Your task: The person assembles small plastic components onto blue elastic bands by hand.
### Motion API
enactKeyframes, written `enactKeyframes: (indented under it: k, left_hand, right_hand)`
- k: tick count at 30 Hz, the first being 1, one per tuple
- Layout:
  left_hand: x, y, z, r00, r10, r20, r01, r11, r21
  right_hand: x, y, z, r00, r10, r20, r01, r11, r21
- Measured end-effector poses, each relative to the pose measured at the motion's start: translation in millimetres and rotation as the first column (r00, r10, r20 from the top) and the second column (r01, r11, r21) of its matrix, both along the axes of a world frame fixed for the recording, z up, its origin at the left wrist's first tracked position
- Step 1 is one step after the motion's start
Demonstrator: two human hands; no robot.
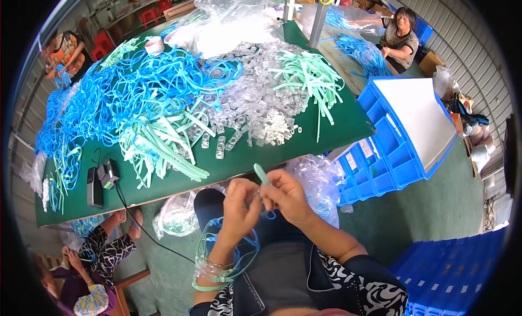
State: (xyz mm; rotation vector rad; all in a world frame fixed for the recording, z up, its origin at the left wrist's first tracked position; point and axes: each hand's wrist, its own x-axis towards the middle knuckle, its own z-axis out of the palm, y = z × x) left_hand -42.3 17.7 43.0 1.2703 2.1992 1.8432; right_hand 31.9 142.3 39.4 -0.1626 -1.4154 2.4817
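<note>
My right hand (288,196) pinches a pale mint-green strap (261,173), whose flat end sticks up past the fingers. Close against it, my left hand (239,204) has thumb and fingers pressed together; what they hold is too small to make out, though something clear shows between the two hands. Both hands are in front of the table's near edge, above my lap. Looped around my left forearm hang several finished-looking blue and mint straps (215,267) with clear plastic pieces on them. A bit of blue strap (270,214) shows just below my right hand.
The green table (293,147) carries heaps of blue straps (136,77), mint straps (157,142), clear plastic buckles (255,82) and small white pieces (276,128). A black device (95,188) trails a cable. Blue bins (380,153) stand right. Other people work nearby.
</note>
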Motion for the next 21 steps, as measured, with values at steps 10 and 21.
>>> enactKeyframes:
  k: [10, 21]
  left_hand:
    - [18, -9, -30, 0.730, -0.245, 0.638, 0.201, 0.969, 0.142]
    - [31, -11, -18, 0.536, -0.314, 0.784, 0.235, 0.947, 0.218]
  right_hand:
    - [13, 5, -5, 0.998, -0.013, 0.065, 0.016, 0.999, -0.035]
    - [22, 11, -11, 0.985, 0.165, 0.041, -0.162, 0.984, -0.073]
